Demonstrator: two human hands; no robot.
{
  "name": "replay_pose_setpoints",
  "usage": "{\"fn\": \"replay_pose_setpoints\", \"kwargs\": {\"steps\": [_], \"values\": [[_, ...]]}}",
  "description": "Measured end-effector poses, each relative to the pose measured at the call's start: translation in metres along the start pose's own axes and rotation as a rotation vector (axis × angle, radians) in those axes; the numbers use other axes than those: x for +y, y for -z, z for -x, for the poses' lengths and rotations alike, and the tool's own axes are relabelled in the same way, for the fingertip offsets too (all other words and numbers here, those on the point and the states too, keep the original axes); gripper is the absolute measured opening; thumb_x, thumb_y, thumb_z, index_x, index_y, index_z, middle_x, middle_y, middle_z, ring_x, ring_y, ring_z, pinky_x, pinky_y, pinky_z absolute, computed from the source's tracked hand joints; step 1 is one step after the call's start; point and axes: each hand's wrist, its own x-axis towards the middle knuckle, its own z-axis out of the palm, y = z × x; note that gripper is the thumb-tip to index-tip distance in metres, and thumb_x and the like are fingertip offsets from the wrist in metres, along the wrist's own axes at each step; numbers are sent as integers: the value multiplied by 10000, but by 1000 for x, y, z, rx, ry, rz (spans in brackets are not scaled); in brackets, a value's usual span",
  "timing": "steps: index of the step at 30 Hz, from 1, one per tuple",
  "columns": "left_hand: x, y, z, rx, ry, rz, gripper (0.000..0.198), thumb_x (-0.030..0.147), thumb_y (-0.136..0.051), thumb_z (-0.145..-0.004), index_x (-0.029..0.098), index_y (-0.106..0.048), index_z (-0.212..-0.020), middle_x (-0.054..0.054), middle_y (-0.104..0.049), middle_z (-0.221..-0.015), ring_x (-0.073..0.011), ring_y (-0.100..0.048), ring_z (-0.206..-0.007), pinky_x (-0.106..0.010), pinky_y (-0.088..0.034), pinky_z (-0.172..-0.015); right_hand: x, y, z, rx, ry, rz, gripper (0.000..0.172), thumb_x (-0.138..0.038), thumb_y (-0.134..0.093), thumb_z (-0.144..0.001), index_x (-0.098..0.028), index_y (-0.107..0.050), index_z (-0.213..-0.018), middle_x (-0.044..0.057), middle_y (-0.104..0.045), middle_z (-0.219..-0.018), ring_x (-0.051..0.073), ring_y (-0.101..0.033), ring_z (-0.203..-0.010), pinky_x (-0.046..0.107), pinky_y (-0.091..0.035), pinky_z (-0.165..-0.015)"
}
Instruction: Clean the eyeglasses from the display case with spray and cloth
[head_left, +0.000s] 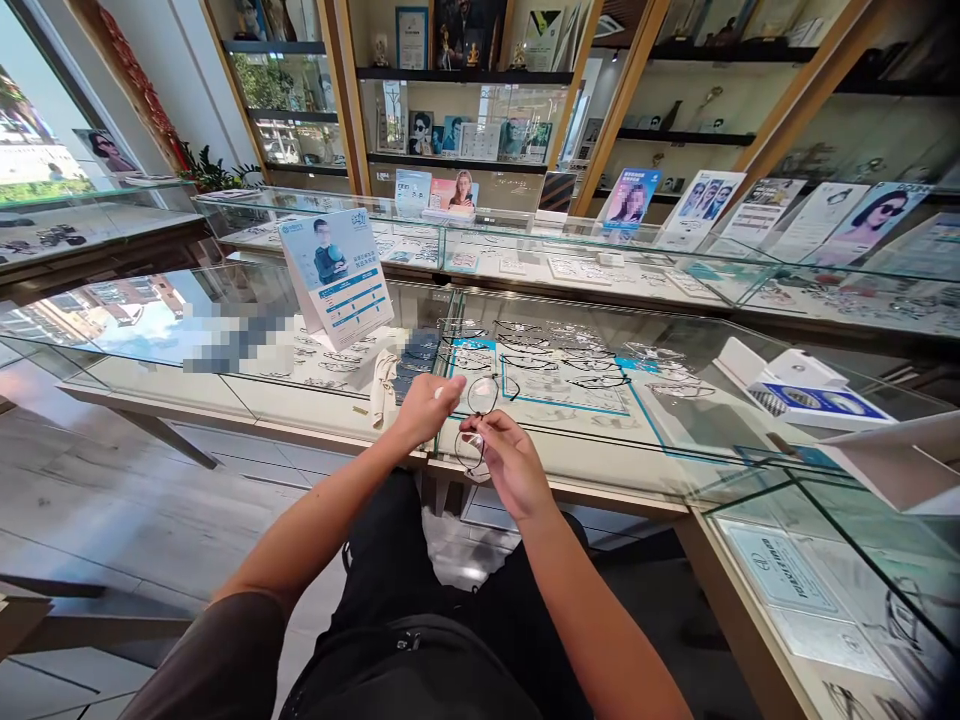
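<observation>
A pair of thin black-rimmed round glasses (480, 415) is held in front of me above the near edge of a glass display counter (675, 440). My left hand (426, 402) pinches the upper lens with its fingertips pressed together. My right hand (507, 462) grips the lower part of the frame, fingers curled around it. Under the counter glass lie several rows of spectacle frames (555, 355).
A blue-and-white leaflet stand (336, 275) and a pale cloth (384, 385) sit on the counter to the left. An open white glasses box (806, 385) lies at right. A second counter (600, 265) with brochures and wall shelves stand behind. Wood floor lies at left.
</observation>
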Motion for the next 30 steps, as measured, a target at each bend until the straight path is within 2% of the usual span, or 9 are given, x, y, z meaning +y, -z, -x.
{"fn": "replay_pose_setpoints", "kwargs": {"steps": [3, 6, 11, 16, 20, 22, 25, 27, 30], "values": [[-1, -9, -1, -48, -21, -68, 782, 863, -459, -911, 213, -405, -479, -2, -388, -473, -119, -325, -510, -333, -220, -561, 2, 0, 2, -15, 1, -2, 288, -472, -912, -805, -254, -724, -823, 40, -790, -945, 244, -719, -1018, 401, -526, -994], [-2, -14, -1, -64, -19, -39, 789, 870, -442, -917, 216, -392, -479, 0, -382, -477, -120, -319, -513, -332, -230, -565, 2, 1, 4, -28, 5, -5, 272, -469, -904, -815, -259, -732, -826, 39, -793, -937, 242, -721, -1011, 404, -530, -1006], [1, -12, 9, -111, 34, 23, 809, 899, -414, -915, 213, -430, -487, -8, -408, -483, -128, -356, -511, -323, -254, -563, -2, 6, 1, -7, 4, -62, 264, -441, -917, -804, -254, -730, -818, 26, -792, -945, 220, -709, -975, 384, -548, -979], [7, -11, 27, -241, -32, -114, 743, 827, -453, -951, 208, -362, -551, 22, -306, -542, -115, -262, -553, -321, -188, -571, -4, 9, -3, 46, 6, -154, 253, -409, -930, -777, -253, -733, -814, 16, -779, -966, 200, -694, -980, 370, -552, -977], [1, -12, 31, -268, -46, -151, 724, 810, -470, -947, 208, -356, -562, 26, -281, -559, -112, -245, -556, -323, -171, -569, -4, 8, -5, 43, 10, -168, 251, -407, -943, -764, -253, -750, -809, 16, -779, -961, 191, -684, -999, 343, -549, -978], [-5, -8, 27, -227, -3, -40, 734, 829, -444, -946, 214, -374, -552, 21, -325, -542, -115, -285, -529, -314, -201, -556, -5, 8, -5, 57, 8, -173, 283, -424, -968, -739, -253, -754, -811, 9, -777, -956, 184, -684, -1000, 328, -553, -959], [-13, 11, 16, -51, 52, 73, 726, 851, -417, -930, 211, -522, -603, -5, -468, -553, -142, -421, -518, -304, -306, -551, -7, 11, -3, 80, 3, -172, 289, -424, -984, -721, -258, -766, -812, 7, -776, -956, 184, -686, -997, 316, -558, -922], [-20, 31, 7, 107, 54, 24, 666, 781, -406, -966, 202, -612, -709, -37, -589, -645, -174, -523, -603, -307, -386, -603, -9, 14, -1, 90, 5, -166, 272, -417, -983, -724, -258, -779, -811, 13, -774, -951, 188, -684, -992, 310, -555, -909], [-40, 70, -8, 390, 32, -183, 436, 581, -498, -990, 204, -636, -819, -55, -656, -834, -200, -563, -764, -323, -446, -721, -11, 18, 1, 111, 6, -162, 264, -417, -984, -719, -261, -790, -806, 19, -773, -945, 189, -675, -984, 305, -550, -890]]}}
